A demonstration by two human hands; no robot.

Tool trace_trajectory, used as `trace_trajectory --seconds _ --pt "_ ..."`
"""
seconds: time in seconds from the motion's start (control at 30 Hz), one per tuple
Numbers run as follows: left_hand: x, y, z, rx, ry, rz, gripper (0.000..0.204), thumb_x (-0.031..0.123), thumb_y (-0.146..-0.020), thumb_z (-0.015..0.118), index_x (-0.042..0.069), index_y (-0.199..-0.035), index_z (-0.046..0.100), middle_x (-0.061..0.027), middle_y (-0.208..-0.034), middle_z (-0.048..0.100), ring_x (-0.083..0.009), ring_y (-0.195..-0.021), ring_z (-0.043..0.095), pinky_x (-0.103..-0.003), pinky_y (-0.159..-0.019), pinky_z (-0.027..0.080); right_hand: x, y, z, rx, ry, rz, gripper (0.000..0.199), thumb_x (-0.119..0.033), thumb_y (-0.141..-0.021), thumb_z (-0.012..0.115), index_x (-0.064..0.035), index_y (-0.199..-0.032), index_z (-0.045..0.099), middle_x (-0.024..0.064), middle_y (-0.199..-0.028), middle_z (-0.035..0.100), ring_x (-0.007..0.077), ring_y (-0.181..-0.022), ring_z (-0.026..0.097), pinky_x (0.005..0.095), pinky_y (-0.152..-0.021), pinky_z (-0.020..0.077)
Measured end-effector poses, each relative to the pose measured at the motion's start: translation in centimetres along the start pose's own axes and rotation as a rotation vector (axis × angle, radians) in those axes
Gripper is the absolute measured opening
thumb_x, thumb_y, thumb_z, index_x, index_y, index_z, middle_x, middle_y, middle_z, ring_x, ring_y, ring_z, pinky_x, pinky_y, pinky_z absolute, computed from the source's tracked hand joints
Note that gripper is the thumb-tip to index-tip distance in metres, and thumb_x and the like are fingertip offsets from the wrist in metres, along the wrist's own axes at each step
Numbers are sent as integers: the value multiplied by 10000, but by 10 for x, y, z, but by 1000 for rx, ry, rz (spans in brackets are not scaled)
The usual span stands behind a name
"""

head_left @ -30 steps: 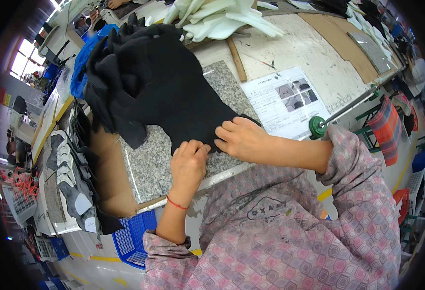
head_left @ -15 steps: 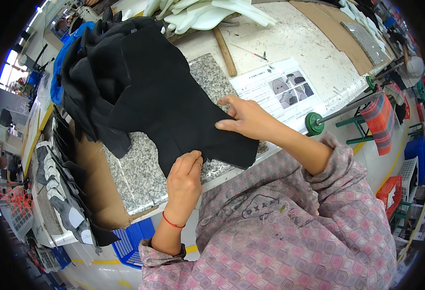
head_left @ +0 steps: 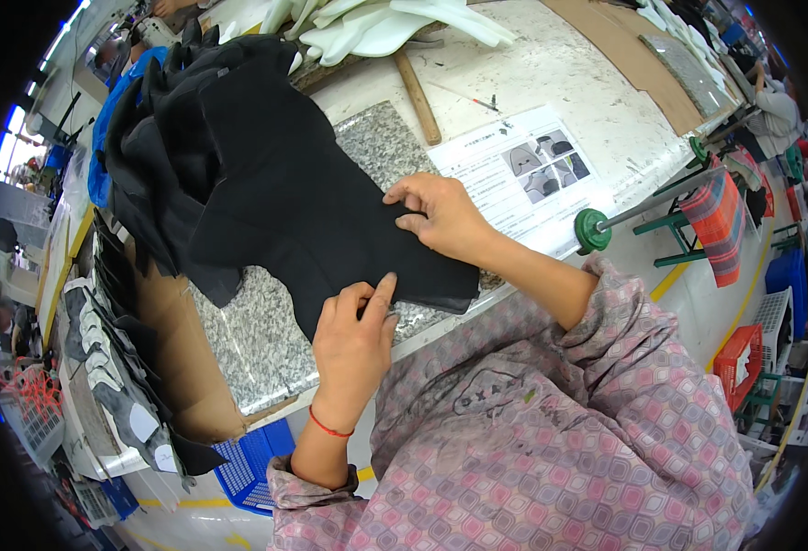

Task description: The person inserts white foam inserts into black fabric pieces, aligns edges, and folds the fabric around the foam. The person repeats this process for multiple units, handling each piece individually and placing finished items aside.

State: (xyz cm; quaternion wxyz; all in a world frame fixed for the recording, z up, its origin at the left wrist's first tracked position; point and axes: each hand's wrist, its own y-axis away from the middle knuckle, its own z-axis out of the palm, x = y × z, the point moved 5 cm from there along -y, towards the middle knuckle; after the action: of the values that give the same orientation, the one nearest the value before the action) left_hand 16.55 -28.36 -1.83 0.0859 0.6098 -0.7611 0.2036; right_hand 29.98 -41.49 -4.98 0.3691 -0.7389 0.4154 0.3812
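Black fabric (head_left: 284, 174) partly hides speckled slab (head_left: 261, 335); white pieces (head_left: 360, 35) cropped at top; paper's print (head_left: 470, 167) too small.

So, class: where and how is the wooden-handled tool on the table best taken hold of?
Probably by the near half of its wooden handle, coming from the near side with the right hand, which is closer than the left hand. The handle is slim and straight; its near end lies uncovered, while its far end reaches the white curved pieces.

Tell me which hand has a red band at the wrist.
The left hand, by the black fabric: a red band circles its wrist, while the right hand has none.
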Motion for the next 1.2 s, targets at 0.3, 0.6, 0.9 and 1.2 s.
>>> trace_trajectory --seconds 0.3,0.6,0.9,1.2 --pt "9 -19 16 244 -103 172 188 92 -743 695 32 -920 671 -97 -1133 629 -257 -1083 568 -423 -969 402 -6 18 -28 -117 101 123 484 -108 -705 744 -8 -1130 534 140 -783 619 317 -767 614 401 -703 477" --pt "2 -22 23 92 -149 26 484 161 -768 692 6 -1195 525 -133 -1368 440 -286 -1281 391 -493 -1070 243 -2 35 -32 -125 288 109 485 -127 -680 783 1 -1080 540 140 -793 649 336 -815 637 421 -731 488" --pt "3 -24 28 5 -306 -6 674 343 -814 631 -45 -1331 439 -157 -1464 340 -276 -1378 285 -564 -1115 111 0 1 -11 -55 366 197 233 -281 -771 706 -62 -747 633 125 -681 639 323 -680 625 401 -623 477" --pt "-9 -17 21 157 73 -55 494 162 -810 598 -26 -1247 464 -174 -1387 432 -320 -1339 345 -553 -1122 113 -33 29 2 163 313 -256 380 -80 -765 670 -33 -1120 544 157 -1133 547 335 -1092 530 388 -914 458"
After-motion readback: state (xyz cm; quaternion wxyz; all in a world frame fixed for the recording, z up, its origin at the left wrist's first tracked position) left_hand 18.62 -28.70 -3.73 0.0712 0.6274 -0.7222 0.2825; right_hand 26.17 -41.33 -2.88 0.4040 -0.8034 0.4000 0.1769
